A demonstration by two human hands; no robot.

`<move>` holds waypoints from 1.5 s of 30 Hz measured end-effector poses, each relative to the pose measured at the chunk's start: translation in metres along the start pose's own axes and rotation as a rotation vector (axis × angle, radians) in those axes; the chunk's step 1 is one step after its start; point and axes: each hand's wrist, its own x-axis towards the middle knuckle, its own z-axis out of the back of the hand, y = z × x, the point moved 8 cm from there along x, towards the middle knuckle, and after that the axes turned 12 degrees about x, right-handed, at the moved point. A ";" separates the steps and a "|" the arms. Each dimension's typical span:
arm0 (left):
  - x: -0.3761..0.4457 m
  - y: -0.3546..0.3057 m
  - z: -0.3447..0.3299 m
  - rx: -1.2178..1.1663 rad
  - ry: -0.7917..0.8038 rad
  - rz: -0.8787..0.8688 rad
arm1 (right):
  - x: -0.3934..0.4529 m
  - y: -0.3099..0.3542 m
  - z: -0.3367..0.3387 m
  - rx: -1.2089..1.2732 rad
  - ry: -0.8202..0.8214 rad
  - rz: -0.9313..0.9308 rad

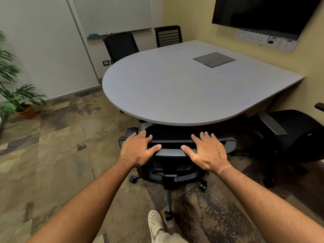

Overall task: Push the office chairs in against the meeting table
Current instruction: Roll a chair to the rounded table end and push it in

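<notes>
Head view: the black mesh-backed office chair (172, 151) is pressed at its top rail by the flat, spread left hand (136, 149) and right hand (209, 152), seat partly under the rounded grey meeting table (157, 88); a straight final shove seems needed.

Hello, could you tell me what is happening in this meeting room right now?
A person is pushing an office chair toward the grey meeting table. The left hand and right hand rest on top of its backrest, and its seat sits partly under the table edge. Another chair on the right stands away from the table.
</notes>
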 end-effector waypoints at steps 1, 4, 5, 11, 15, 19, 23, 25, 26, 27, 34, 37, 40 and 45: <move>0.000 0.001 0.000 0.002 -0.001 0.003 | 0.000 0.001 0.000 0.005 -0.010 -0.001; -0.001 0.004 0.000 0.004 -0.005 0.013 | 0.000 0.002 0.000 0.010 -0.021 -0.004; -0.002 0.006 0.000 0.009 -0.007 0.021 | 0.000 0.003 0.000 0.009 -0.021 -0.005; -0.008 0.018 0.004 0.030 0.014 0.069 | 0.000 0.016 -0.002 0.011 -0.045 0.000; -0.007 0.022 0.003 0.040 0.018 0.080 | 0.003 0.020 -0.002 0.009 -0.056 0.008; -0.004 0.014 0.004 0.038 0.009 0.071 | 0.003 0.013 -0.001 0.012 -0.059 -0.001; 0.001 0.006 0.004 0.036 0.003 0.057 | 0.003 0.003 0.002 0.014 -0.055 -0.019; 0.005 0.005 0.006 0.044 -0.005 0.059 | 0.005 0.001 0.003 0.026 -0.066 -0.021; 0.007 0.005 0.006 0.047 -0.007 0.056 | 0.006 0.001 0.003 0.029 -0.061 -0.019; 0.008 0.005 0.005 0.050 -0.006 0.054 | 0.007 0.000 0.002 0.030 -0.057 -0.015; 0.025 -0.004 0.008 0.042 -0.015 0.081 | 0.022 -0.016 0.010 0.042 -0.056 0.007; 0.032 -0.011 0.010 0.034 -0.029 0.086 | 0.030 -0.025 0.012 0.049 -0.053 0.011; 0.041 -0.014 0.009 0.018 -0.039 0.075 | 0.038 -0.031 0.012 0.055 -0.034 0.010; 0.056 -0.001 0.008 0.007 -0.048 0.079 | 0.051 -0.026 0.011 0.065 -0.031 -0.014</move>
